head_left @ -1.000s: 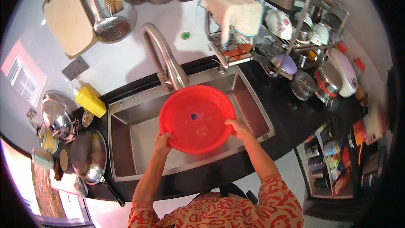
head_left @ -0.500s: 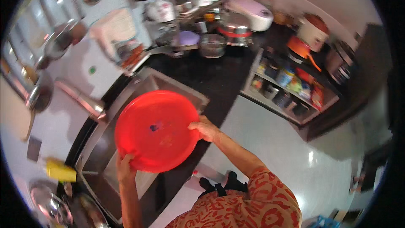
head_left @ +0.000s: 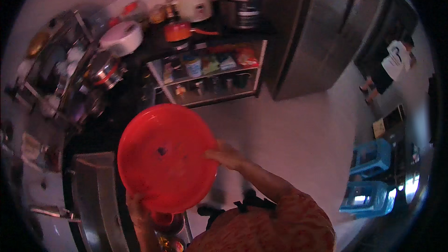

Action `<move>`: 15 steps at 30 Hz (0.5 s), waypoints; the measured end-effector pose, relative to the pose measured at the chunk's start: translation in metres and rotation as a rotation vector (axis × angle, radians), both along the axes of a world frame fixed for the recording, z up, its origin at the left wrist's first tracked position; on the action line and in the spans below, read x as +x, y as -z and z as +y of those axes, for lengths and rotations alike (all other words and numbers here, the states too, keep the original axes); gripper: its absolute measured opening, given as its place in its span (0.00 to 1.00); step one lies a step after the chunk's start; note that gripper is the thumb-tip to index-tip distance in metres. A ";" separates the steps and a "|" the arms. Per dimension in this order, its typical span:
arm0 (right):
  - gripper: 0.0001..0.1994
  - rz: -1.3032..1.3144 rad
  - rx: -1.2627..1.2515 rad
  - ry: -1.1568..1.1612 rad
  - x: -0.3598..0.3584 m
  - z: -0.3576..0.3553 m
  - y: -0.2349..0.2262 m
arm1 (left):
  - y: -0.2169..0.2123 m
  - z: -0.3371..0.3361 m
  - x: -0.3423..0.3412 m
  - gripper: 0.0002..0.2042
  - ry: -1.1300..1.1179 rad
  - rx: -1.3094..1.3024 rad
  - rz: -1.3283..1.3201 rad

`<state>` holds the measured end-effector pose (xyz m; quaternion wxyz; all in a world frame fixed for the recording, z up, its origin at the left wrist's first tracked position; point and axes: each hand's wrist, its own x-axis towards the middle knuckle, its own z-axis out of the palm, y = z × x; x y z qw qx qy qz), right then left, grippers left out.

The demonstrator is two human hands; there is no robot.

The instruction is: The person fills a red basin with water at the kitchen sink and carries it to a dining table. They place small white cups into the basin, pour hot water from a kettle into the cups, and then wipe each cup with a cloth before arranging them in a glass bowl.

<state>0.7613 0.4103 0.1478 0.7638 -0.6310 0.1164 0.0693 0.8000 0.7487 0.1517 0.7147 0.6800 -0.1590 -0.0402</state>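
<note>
A person seen from above holds a large round red plastic basin (head_left: 167, 157) in front of the body with both hands, its underside turned toward the camera. The right hand (head_left: 227, 155) grips the basin's right rim, fingers curled over the edge; the left hand (head_left: 136, 204) clasps the lower left rim, mostly hidden behind the basin. The person wears an orange patterned sleeve (head_left: 275, 224).

The basin hangs in the air above the edge of a stainless steel sink (head_left: 95, 196) set in a dark countertop (head_left: 100, 133) at the lower left — partly over the sink, partly over the pale floor (head_left: 298, 135).

Behind it stands a low open shelf unit (head_left: 210, 77) crowded with jars and packets. On top of the shelf sit a white rice cooker with a brown lid (head_left: 195, 2), a dark metal cooker (head_left: 240, 4) and an orange pot with a long handle (head_left: 179, 31). To the left, a wire dish rack (head_left: 60, 74) holds bowls and steel pots. A tall steel refrigerator (head_left: 317, 32) rises at the upper right. Two blue plastic stools (head_left: 368, 177) stand at the far right, and another person in a white top (head_left: 392, 65) stands well away — beyond the refrigerator.
</note>
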 end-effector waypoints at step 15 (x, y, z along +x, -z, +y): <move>0.19 -0.029 -0.031 0.722 -0.224 -0.339 0.046 | 0.017 -0.457 -0.029 0.28 0.344 -0.037 0.647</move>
